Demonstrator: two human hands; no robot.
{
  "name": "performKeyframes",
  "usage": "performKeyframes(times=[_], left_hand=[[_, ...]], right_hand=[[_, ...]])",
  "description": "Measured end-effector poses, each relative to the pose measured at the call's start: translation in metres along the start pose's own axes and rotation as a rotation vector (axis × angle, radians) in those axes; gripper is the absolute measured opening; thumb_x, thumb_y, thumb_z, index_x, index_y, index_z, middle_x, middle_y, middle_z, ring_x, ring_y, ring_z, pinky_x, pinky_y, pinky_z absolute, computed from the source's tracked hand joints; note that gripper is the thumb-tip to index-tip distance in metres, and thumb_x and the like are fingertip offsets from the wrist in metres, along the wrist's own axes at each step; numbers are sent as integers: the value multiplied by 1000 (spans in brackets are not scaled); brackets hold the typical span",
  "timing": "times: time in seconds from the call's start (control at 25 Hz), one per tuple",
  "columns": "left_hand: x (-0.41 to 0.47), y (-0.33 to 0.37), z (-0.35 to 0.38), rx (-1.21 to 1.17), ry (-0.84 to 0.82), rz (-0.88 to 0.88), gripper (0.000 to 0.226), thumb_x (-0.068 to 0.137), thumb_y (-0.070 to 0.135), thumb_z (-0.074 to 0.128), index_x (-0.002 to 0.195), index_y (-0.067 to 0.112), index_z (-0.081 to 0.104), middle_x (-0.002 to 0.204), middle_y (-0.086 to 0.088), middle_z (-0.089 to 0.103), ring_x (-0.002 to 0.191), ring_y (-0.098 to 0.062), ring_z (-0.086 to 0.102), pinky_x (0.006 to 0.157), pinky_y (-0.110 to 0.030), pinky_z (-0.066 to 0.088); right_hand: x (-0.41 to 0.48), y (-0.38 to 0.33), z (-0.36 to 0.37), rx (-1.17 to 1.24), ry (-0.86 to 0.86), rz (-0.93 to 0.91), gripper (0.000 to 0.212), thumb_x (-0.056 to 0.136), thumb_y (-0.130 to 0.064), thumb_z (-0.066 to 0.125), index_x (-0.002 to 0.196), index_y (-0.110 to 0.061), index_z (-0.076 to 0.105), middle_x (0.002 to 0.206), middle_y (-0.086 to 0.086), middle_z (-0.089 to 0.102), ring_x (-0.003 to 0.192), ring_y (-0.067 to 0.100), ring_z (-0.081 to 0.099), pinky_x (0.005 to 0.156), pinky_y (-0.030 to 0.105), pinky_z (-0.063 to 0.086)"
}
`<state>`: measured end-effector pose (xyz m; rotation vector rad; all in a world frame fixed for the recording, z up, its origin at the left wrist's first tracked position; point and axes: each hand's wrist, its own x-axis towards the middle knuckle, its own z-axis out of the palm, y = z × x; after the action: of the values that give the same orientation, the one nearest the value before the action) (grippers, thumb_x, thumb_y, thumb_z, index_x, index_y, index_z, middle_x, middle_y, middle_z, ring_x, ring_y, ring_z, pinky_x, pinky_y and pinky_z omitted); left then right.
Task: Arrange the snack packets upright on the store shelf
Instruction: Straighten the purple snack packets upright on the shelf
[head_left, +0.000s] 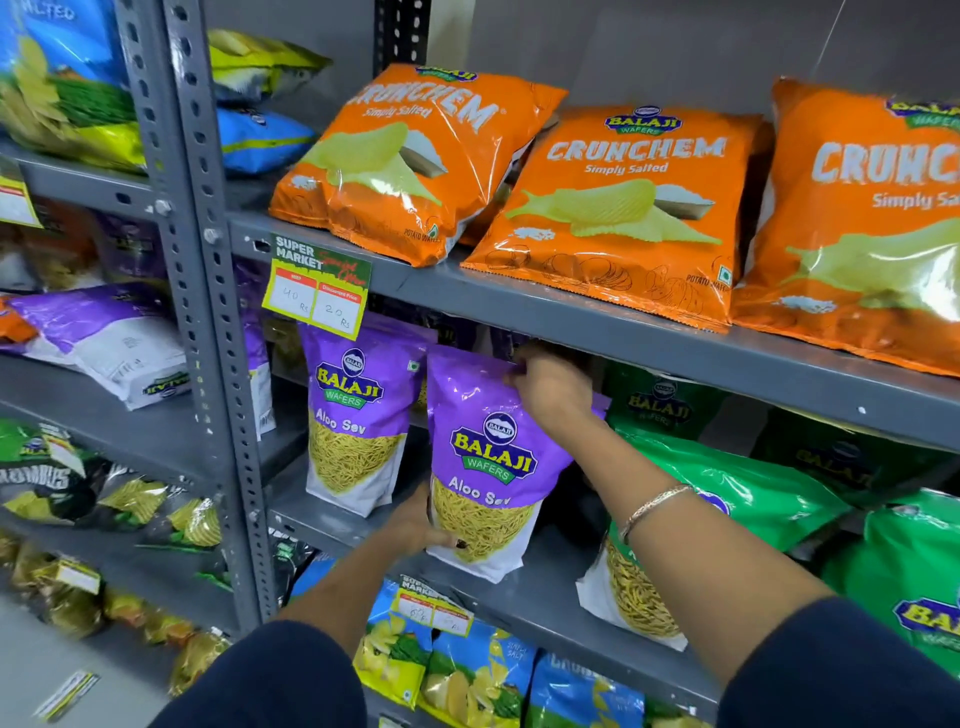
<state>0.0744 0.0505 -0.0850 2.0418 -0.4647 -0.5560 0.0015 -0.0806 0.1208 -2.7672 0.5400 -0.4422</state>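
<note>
A purple Aloo Sev packet (485, 457) stands upright on the middle grey shelf (524, 597). My left hand (415, 525) grips its lower left corner. My right hand (553, 387) pinches its top right edge, just under the shelf above. A second purple Aloo Sev packet (356, 415) stands upright to its left, touching it. To the right, green packets (727, 483) lie tilted on the same shelf, partly hidden behind my right forearm.
Orange Crunchem packets (613, 208) lean back on the upper shelf. A price tag (317, 283) hangs from that shelf's edge. Blue and yellow packets (467, 670) fill the shelf below. The grey upright post (208, 312) separates a neighbouring rack with purple, green and dark packets.
</note>
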Motion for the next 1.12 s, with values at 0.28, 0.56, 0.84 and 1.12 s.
performKeyframes(times=[0.28, 0.56, 0.84, 1.12], left_hand=[[8, -5, -3, -10, 9, 39, 94, 65, 1, 78, 141, 7, 23, 137, -17, 49, 126, -30, 47, 106, -47, 40], [18, -10, -7, -11, -29, 67, 96, 63, 4, 78, 142, 13, 24, 139, -10, 48, 128, -25, 44, 109, -45, 37], [10, -6, -8, -33, -52, 48, 91, 70, 2, 74, 142, 12, 20, 139, -12, 45, 131, -26, 40, 100, -31, 37], [-27, 22, 1, 455, -225, -489, 78, 76, 31, 70, 134, 2, 29, 136, -19, 43, 124, -32, 47, 95, -38, 47]], right_hand=[[-67, 33, 89, -291, 431, -532, 21, 61, -25, 77, 73, -16, 62, 71, 4, 67, 69, 22, 59, 61, 30, 44], [-65, 102, 151, 705, -365, 332, 86, 68, -15, 83, 135, -2, 32, 141, 15, 47, 129, 27, 46, 104, 32, 40], [-68, 88, 161, 899, -294, 384, 82, 67, -13, 83, 132, -3, 35, 135, 11, 53, 125, 28, 50, 104, 40, 44], [-124, 157, 136, 571, -813, 638, 28, 90, -12, 59, 64, -10, 47, 47, 1, 54, 35, 10, 49, 41, 21, 40]])
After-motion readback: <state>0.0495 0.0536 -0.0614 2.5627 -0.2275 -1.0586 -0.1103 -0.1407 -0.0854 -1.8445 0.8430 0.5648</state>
